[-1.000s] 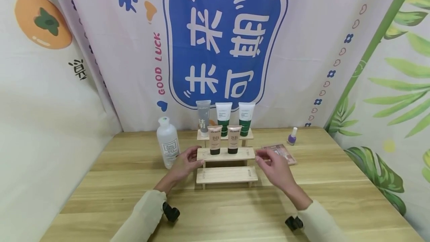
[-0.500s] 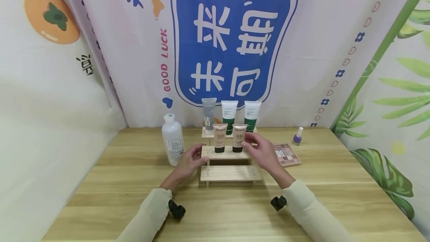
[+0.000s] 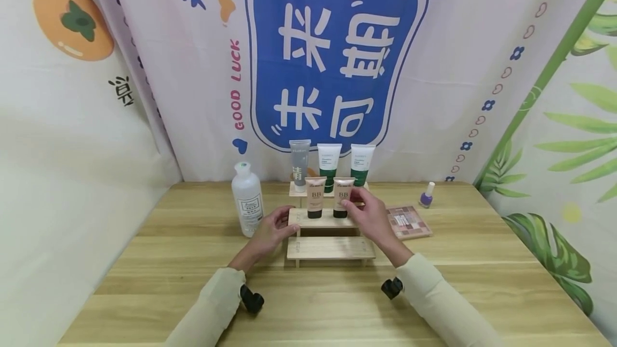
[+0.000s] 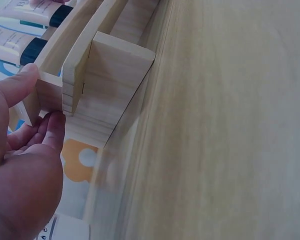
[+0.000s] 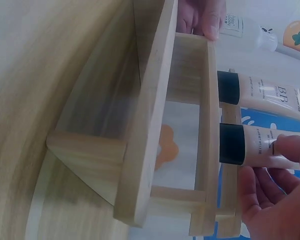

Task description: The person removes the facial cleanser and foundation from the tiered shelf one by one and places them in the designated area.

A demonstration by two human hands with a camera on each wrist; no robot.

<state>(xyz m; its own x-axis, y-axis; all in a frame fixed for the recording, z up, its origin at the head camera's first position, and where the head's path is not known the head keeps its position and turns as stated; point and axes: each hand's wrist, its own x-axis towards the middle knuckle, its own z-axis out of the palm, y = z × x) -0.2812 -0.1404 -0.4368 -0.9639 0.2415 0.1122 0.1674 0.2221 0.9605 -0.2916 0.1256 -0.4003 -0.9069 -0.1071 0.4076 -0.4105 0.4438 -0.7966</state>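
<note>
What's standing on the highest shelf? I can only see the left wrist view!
Observer: Three tubes: one gray tube and two white-and-green tubes.
Operator: Cool! What's poking in at the top edge of my picture?
Observer: That's the right grip, pinching the BB tube on the right.
Operator: And is anything lying off to the right?
Observer: Yes, a makeup palette lies on the table, to the right of the wooden stand.
</note>
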